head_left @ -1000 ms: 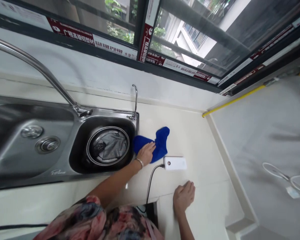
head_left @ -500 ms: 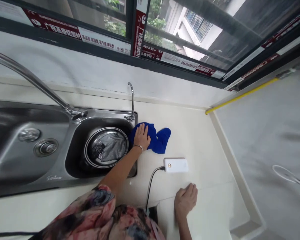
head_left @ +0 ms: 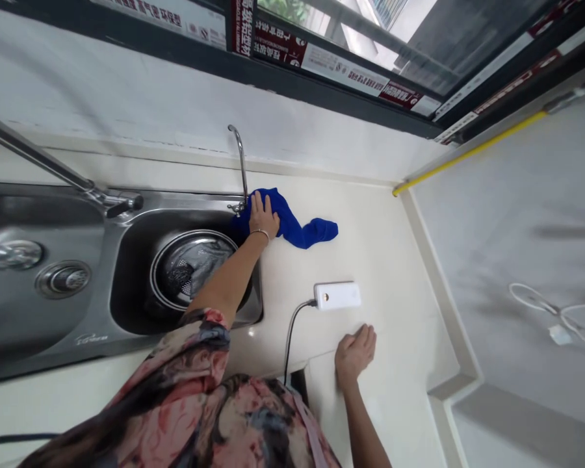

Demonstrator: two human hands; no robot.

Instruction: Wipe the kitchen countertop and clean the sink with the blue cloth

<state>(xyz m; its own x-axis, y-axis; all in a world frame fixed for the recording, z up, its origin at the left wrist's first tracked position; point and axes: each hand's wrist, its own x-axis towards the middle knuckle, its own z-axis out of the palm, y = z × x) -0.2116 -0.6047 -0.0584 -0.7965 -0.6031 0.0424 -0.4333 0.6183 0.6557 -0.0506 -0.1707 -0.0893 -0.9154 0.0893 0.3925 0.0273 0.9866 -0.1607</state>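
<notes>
A blue cloth (head_left: pixel 292 224) lies crumpled on the counter at the sink's right edge, its narrower end trailing to the right. My left hand (head_left: pixel 264 218) lies flat on the cloth's left part near the small tap, fingers stretched out and pressing down; some of the cloth there is covered. My right hand (head_left: pixel 355 352) rests on the counter, fingers curled together with nothing visible in them. Just behind it is a white power bank (head_left: pixel 338 296) with a black cable (head_left: pixel 289 331) plugged into its left end.
In the right basin of the steel sink (head_left: pixel 127 312) sits a round metal pot (head_left: pixel 156 286) with grey cloth inside, partly behind my left arm. A thin tap (head_left: pixel 241 153) and a large faucet (head_left: pixel 43 159) stand along the back. A yellow pipe (head_left: pixel 472 153) runs up the right wall.
My left hand has pushed the cloth away from me, towards the small tap and back wall, stretching it out longer. The view has tilted down; my right hand stays resting on the counter.
</notes>
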